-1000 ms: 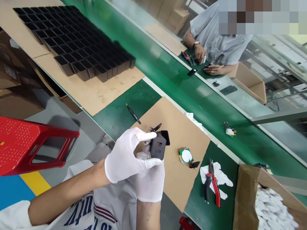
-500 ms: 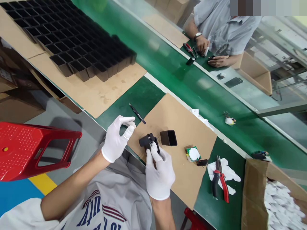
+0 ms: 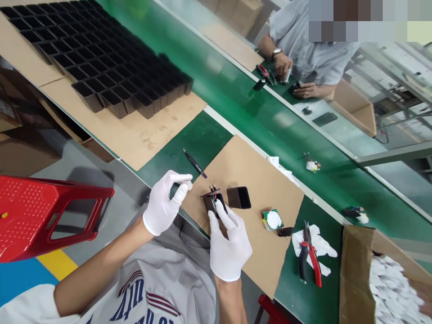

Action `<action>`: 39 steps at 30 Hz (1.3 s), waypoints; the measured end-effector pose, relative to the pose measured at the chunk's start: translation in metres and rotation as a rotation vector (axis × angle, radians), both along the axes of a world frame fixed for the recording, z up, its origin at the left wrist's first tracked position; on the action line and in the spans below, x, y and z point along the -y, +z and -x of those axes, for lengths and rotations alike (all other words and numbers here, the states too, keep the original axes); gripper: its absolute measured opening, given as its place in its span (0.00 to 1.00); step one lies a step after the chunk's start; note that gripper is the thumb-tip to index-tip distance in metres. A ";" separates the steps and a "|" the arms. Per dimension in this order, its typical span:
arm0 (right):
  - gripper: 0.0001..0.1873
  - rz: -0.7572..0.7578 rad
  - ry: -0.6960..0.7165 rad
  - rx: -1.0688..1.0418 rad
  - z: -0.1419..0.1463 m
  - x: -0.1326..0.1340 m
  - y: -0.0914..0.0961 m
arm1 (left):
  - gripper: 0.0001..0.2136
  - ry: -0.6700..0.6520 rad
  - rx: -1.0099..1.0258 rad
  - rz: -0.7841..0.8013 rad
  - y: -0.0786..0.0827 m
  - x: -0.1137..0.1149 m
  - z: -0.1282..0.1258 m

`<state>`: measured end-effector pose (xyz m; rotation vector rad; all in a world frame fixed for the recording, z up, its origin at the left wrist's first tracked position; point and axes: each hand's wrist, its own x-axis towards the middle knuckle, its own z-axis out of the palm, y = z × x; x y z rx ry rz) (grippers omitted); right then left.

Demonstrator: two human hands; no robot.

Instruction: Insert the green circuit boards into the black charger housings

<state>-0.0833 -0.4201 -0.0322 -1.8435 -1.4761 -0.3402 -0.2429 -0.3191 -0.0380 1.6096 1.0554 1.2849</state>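
Fingers of the gloved right hand (image 3: 231, 245) grip a black case (image 3: 209, 205) over the cardboard sheet (image 3: 251, 168), a pronged plate (image 3: 211, 193) and wires at its opening. Just beside it, the left hand (image 3: 165, 204) has thumb and forefinger close together; whether they pinch anything, I cannot tell. Near the case lies an open-ended black housing (image 3: 236, 198); farther right, a circuit board (image 3: 274, 220), then pliers (image 3: 306, 247) on the green bench (image 3: 270, 288).

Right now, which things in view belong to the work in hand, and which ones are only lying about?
Likely part of the work:
- black case, in the right hand
- black shell, beside it
- circuit board, on the same cardboard

Seemingly only lying about at this moment:
- tweezers, untouched
- pliers, untouched, on white cloth
- red stool
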 end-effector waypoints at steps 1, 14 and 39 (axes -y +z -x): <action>0.16 -0.009 -0.024 -0.006 0.000 -0.001 0.001 | 0.09 -0.003 -0.024 -0.011 0.000 0.001 0.001; 0.21 0.192 0.077 -0.067 -0.018 -0.001 0.002 | 0.26 -0.066 -0.548 -0.155 0.011 0.028 -0.017; 0.15 -0.018 0.106 -0.072 -0.015 0.003 0.005 | 0.17 0.092 -0.637 -0.166 0.000 0.034 -0.045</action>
